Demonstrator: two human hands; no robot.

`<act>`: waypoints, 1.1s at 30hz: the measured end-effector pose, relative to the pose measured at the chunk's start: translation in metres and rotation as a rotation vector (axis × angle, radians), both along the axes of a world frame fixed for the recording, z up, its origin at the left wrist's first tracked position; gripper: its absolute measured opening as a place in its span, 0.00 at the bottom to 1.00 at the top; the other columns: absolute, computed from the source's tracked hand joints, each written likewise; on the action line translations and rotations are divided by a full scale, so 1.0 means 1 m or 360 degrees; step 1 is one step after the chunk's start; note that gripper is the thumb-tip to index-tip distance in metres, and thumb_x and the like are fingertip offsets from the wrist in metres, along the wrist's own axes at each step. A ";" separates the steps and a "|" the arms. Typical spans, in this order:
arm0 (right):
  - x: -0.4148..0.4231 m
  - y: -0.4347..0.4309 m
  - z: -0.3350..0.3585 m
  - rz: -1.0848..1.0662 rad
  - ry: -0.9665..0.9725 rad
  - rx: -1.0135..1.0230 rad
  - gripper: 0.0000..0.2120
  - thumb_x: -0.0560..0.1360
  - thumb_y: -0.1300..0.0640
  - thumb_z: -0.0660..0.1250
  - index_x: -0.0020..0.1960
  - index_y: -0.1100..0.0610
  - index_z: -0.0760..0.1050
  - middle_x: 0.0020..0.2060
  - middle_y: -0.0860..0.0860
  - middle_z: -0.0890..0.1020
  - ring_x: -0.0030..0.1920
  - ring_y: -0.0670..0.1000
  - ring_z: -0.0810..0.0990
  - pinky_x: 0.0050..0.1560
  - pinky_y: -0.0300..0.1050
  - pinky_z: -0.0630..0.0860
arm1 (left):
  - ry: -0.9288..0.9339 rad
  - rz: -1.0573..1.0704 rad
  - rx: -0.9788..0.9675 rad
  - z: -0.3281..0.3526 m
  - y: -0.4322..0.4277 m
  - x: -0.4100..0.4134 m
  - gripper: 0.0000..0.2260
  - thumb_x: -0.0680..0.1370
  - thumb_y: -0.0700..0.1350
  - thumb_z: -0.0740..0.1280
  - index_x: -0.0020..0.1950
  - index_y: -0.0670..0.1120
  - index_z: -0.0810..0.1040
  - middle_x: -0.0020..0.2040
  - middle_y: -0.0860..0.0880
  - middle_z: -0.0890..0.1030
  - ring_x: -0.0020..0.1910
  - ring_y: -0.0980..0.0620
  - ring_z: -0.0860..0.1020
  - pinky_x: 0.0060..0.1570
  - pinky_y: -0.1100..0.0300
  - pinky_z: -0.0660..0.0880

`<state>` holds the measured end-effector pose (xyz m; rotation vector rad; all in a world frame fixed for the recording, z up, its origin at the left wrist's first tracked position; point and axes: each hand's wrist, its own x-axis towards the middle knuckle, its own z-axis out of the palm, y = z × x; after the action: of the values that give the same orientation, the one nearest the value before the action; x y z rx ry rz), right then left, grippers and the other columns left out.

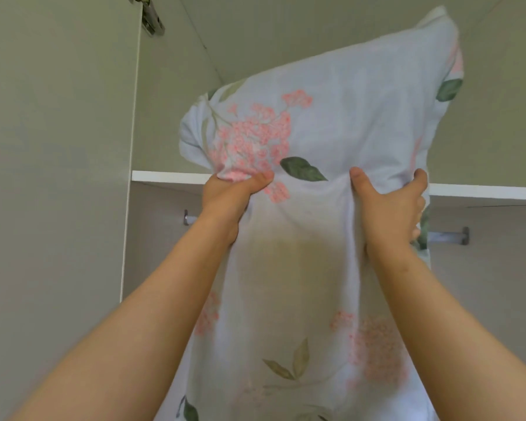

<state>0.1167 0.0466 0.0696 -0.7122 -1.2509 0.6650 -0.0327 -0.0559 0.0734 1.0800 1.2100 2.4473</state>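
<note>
**Both hands gripping the floral pillow at the wardrobe shelf**

You are holding a pillow (346,123) in a pale floral case up in front of an open wardrobe, with both arms reaching upward. Your left hand (234,197) is clutching a bunched fold of the case near the pink flower print, its thumb lying across the front and its fingers tucked out of sight behind the fabric. Your right hand (392,205) is gripping the pillow's right side, the thumb pressing into the front and the fingers curling round the edge.

The stuffed upper part of the pillow is rising above the white shelf (170,176) and tilting to the right, its top corner sitting high in the upper compartment. The looser lower part of the case is hanging down between your forearms, covering the middle of the hanging rail (447,237) under the shelf. A metal hinge (151,16) is showing at the top left.
</note>
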 end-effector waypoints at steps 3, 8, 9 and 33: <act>0.003 0.001 -0.017 0.0147 0.0075 0.0015 0.35 0.66 0.41 0.71 0.67 0.55 0.64 0.59 0.52 0.75 0.62 0.57 0.74 0.64 0.56 0.69 | -0.0065 0.0018 -0.0003 -0.022 -0.005 0.007 0.10 0.66 0.36 0.76 0.41 0.46 0.78 0.39 0.49 0.82 0.35 0.54 0.82 0.38 0.61 0.82; 0.019 0.003 -0.052 0.0343 0.0083 0.0110 0.19 0.68 0.48 0.73 0.55 0.51 0.73 0.48 0.45 0.80 0.52 0.49 0.80 0.60 0.49 0.76 | -0.0065 0.0011 0.0013 -0.059 -0.020 0.014 0.10 0.65 0.34 0.75 0.39 0.47 0.79 0.30 0.54 0.84 0.32 0.56 0.83 0.37 0.61 0.82; 0.022 0.003 -0.061 0.0367 0.0070 0.0119 0.17 0.69 0.50 0.73 0.55 0.52 0.75 0.46 0.45 0.81 0.51 0.49 0.81 0.59 0.48 0.76 | -0.0064 0.0012 0.0013 -0.068 -0.022 0.015 0.10 0.65 0.33 0.75 0.39 0.47 0.79 0.29 0.55 0.84 0.31 0.56 0.83 0.37 0.61 0.82; 0.050 -0.006 -0.303 0.0844 -0.0480 -0.0770 0.26 0.71 0.47 0.70 0.65 0.52 0.69 0.59 0.52 0.78 0.58 0.56 0.76 0.62 0.57 0.73 | -0.0541 0.0012 -0.0788 -0.301 -0.050 0.041 0.16 0.70 0.43 0.72 0.56 0.47 0.77 0.49 0.47 0.84 0.43 0.51 0.84 0.39 0.57 0.81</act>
<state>0.1670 0.0407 -0.2330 -0.9054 -1.5969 1.3653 0.0082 -0.1059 -0.2279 0.5005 1.5713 2.0489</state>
